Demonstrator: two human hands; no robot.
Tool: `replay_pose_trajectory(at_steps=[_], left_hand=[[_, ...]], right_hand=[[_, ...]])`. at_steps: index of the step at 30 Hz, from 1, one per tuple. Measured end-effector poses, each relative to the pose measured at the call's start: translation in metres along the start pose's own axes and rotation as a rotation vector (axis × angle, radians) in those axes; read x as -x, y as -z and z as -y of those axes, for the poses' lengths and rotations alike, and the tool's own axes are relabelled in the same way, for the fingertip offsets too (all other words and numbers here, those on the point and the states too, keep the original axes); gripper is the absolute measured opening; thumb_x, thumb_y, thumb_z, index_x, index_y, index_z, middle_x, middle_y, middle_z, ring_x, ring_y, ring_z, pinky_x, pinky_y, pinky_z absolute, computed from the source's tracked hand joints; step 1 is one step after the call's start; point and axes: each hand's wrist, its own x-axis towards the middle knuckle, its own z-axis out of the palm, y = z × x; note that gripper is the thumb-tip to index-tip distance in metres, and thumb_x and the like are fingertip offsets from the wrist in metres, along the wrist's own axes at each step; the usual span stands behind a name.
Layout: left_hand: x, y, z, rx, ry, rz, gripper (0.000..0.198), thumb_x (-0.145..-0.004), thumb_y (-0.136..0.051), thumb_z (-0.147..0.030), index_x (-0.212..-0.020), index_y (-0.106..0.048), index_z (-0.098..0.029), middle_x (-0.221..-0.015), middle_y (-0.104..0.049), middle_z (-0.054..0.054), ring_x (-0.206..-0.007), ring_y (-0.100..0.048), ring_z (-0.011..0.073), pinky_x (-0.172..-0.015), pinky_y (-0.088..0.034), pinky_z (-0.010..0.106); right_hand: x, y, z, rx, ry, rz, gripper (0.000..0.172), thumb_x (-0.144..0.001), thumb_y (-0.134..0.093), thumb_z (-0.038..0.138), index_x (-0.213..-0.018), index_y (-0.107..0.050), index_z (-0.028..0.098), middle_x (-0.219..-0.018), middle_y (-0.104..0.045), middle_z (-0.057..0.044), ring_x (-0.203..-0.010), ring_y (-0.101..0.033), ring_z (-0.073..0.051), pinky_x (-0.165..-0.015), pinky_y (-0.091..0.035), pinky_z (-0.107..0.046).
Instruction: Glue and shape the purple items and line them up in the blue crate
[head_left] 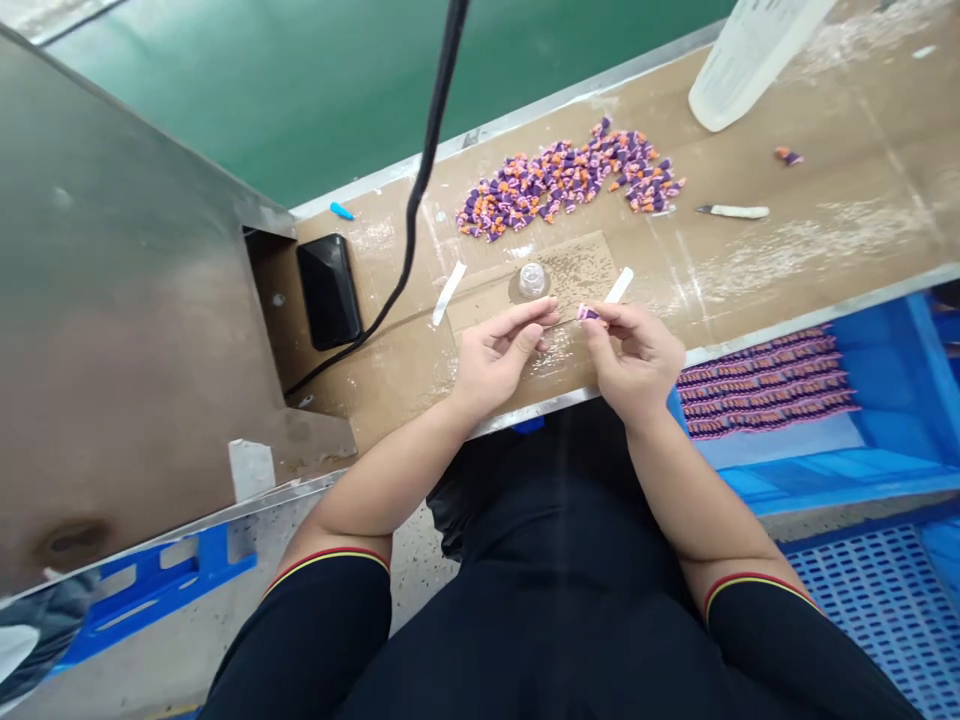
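My left hand (495, 358) is pinched closed on a thin needle-like piece (562, 322). This piece runs from its fingertips toward the right; its exact kind is too small to make out. Between the thumb and forefinger of my right hand (636, 358) sits a small purple, pink and orange piece (589, 313), partly covered by the fingers. The two hands are close together over the front edge of the bench. Just beyond them, a small clear container (532, 281) stands on a cardboard sheet (581, 262). A large pile of similar small coloured pieces (562, 178) lies further back.
A black phone (328, 290) and a black cable (417, 190) are left, beside a metal housing (135, 330). White strips (448, 293), a white-handled knife (739, 211), one loose piece (788, 156) and a translucent vessel (750, 65) lie about. A blue crate (900, 390) holds rows of pieces.
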Motion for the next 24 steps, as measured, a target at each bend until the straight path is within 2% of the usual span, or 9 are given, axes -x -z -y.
replay_pose_trajectory(at_steps=[3,7,9,11,13,15,17,19,24], left_hand=[[-0.001,0.002,-0.002,-0.018,0.013,-0.038,0.047,-0.088,-0.095,-0.063,-0.115,-0.089,-0.025,-0.127,-0.086,0.015,-0.113,-0.085,0.0294,-0.081,-0.072,0.035],[-0.003,0.005,-0.001,-0.047,-0.029,-0.091,0.039,-0.091,-0.094,-0.06,-0.109,-0.089,-0.026,-0.12,-0.086,0.011,-0.104,-0.083,0.025,-0.076,-0.069,0.032],[-0.004,0.006,0.0,-0.077,-0.053,-0.115,0.034,-0.092,-0.093,-0.059,-0.107,-0.09,-0.028,-0.117,-0.086,0.009,-0.1,-0.083,0.0231,-0.074,-0.068,0.032],[-0.006,0.007,0.001,-0.114,-0.084,-0.135,0.032,-0.095,-0.09,-0.061,-0.105,-0.09,-0.03,-0.114,-0.085,0.006,-0.096,-0.082,0.0219,-0.07,-0.067,0.033],[-0.007,0.008,0.003,-0.155,-0.133,-0.137,0.029,-0.096,-0.089,-0.061,-0.105,-0.091,-0.033,-0.111,-0.086,0.003,-0.093,-0.081,0.0213,-0.066,-0.066,0.035],[-0.009,0.007,0.004,-0.206,-0.189,-0.131,0.024,-0.099,-0.087,-0.057,-0.107,-0.091,-0.035,-0.11,-0.086,-0.001,-0.091,-0.079,0.0203,-0.064,-0.064,0.036],[-0.01,0.006,0.004,-0.259,-0.244,-0.126,0.017,-0.102,-0.085,-0.052,-0.108,-0.09,-0.037,-0.11,-0.086,-0.004,-0.09,-0.077,0.0193,-0.062,-0.063,0.037],[-0.011,0.005,0.003,-0.305,-0.308,-0.13,0.013,-0.102,-0.084,-0.049,-0.106,-0.09,-0.038,-0.11,-0.086,-0.004,-0.086,-0.076,0.0186,-0.058,-0.062,0.037],[-0.018,0.008,0.008,-0.38,-0.359,-0.179,0.018,-0.097,-0.089,-0.051,-0.099,-0.089,-0.033,-0.106,-0.084,0.002,-0.079,-0.076,0.0203,-0.051,-0.06,0.036]], right_hand=[[-0.004,0.06,-0.026,0.068,-0.08,-0.105,0.019,-0.103,-0.082,0.043,-0.11,-0.083,0.025,-0.1,-0.085,-0.003,-0.088,-0.083,-0.02,-0.083,-0.072,-0.036],[0.003,0.176,-0.068,0.25,-0.209,-0.371,0.034,-0.098,-0.084,0.057,-0.108,-0.074,0.026,-0.105,-0.08,-0.004,-0.096,-0.084,-0.021,-0.086,-0.073,-0.038],[0.021,0.225,-0.081,0.289,-0.376,-0.395,0.041,-0.094,-0.085,0.062,-0.108,-0.07,0.026,-0.109,-0.082,-0.004,-0.095,-0.085,-0.021,-0.081,-0.073,-0.036],[0.046,0.257,-0.087,0.313,-0.626,-0.316,0.048,-0.085,-0.091,0.064,-0.102,-0.068,0.026,-0.098,-0.083,-0.003,-0.083,-0.084,-0.02,-0.075,-0.072,-0.035],[0.07,0.27,-0.089,0.372,-0.904,-0.143,0.044,-0.082,-0.094,0.058,-0.093,-0.068,0.024,-0.082,-0.081,-0.003,-0.071,-0.082,-0.021,-0.071,-0.071,-0.035],[0.087,0.268,-0.088,0.495,-1.106,0.167,0.028,-0.09,-0.088,0.045,-0.088,-0.071,0.022,-0.075,-0.081,-0.006,-0.07,-0.083,-0.023,-0.071,-0.071,-0.034],[0.094,0.261,-0.086,0.655,-1.173,0.568,0.013,-0.098,-0.076,0.029,-0.089,-0.077,0.02,-0.079,-0.084,-0.007,-0.079,-0.086,-0.024,-0.078,-0.07,-0.032],[0.093,0.252,-0.088,0.764,-1.165,0.849,0.019,-0.102,-0.067,0.018,-0.093,-0.083,0.02,-0.087,-0.088,-0.007,-0.087,-0.088,-0.022,-0.083,-0.068,-0.028],[0.087,0.24,-0.103,0.829,-1.186,1.001,0.024,-0.1,-0.066,0.011,-0.093,-0.088,0.018,-0.088,-0.088,-0.008,-0.092,-0.087,-0.024,-0.086,-0.062,-0.025]])
